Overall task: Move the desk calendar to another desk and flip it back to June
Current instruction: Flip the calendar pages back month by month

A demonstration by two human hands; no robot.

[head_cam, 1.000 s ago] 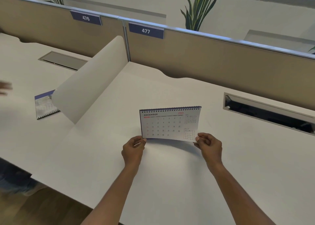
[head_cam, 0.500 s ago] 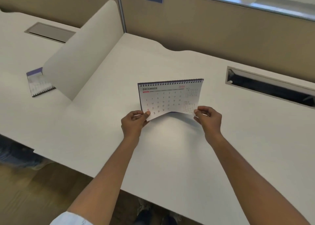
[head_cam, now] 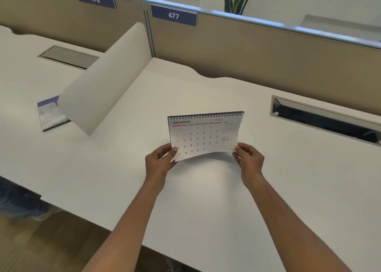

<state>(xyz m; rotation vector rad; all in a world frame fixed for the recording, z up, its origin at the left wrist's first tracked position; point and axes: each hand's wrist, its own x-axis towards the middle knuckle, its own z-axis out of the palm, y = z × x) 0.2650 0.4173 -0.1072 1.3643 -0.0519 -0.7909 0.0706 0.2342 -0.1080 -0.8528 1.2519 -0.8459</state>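
Both hands pinch the calendar [head_cam: 203, 135] over white desk [head_cam: 206, 199] 477.

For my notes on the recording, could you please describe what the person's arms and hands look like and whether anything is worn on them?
Both forearms are bare up to the bottom edge of the picture; no sleeve shows. The left hand and right hand wear no gloves, and no watch, bracelet or ring can be seen at either wrist or on the visible fingers. No markings show.

Single head-worn view, wide-angle, facing forward and down over white desk [head_cam: 206, 199]; near, both forearms reaching in from bottom edge. Beige partition [head_cam: 268, 51] across top; far-left edge blurred, possibly legs of seated person.
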